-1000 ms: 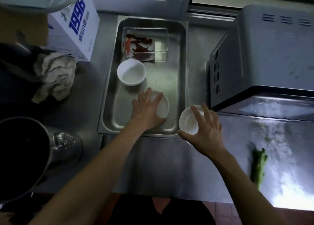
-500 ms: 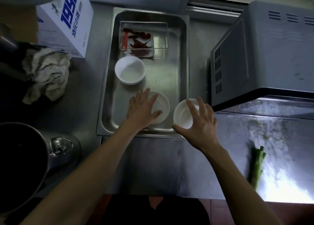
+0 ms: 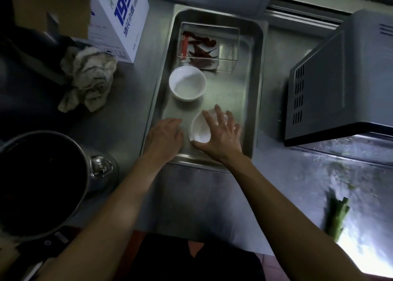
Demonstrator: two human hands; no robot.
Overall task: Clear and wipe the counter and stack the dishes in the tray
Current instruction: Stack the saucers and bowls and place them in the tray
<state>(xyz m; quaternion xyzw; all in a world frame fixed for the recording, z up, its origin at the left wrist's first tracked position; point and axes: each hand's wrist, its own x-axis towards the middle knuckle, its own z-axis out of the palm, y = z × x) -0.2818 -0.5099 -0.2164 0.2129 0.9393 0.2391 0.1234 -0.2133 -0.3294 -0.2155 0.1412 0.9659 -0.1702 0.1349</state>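
The right hand [image 3: 221, 136] reaches into the near end of the steel tray [image 3: 258, 89], its grip spread over the rim of a small white bowl [image 3: 198, 129], fingers curled across the far edge and thumb hooked at the near one. Whether this bowl sits inside another one beneath it cannot be told, since the hand hides most of it. The left hand [image 3: 163, 136] lies just beside it on the tray floor, fingers loose and holding nothing. A second white bowl [image 3: 187, 83] stands further up the tray, apart from the first, and behind it a clear box of dried red chillies [image 3: 202, 47] rests at the far end. The bowls look like glazed ware: light, stiff, smooth enough to slip if damp, and likely to chip against steel, so a hold across the rim with thumb opposite fingers seems best. On the surface to the left stands a white carton [image 3: 119, 19] printed in blue with "199" and a cut-off fourth digit, plus smaller characters too blurred to read. A crumpled rag [image 3: 89, 78] lies beside it, and a green stalk [image 3: 338, 219] lies well off to the right.
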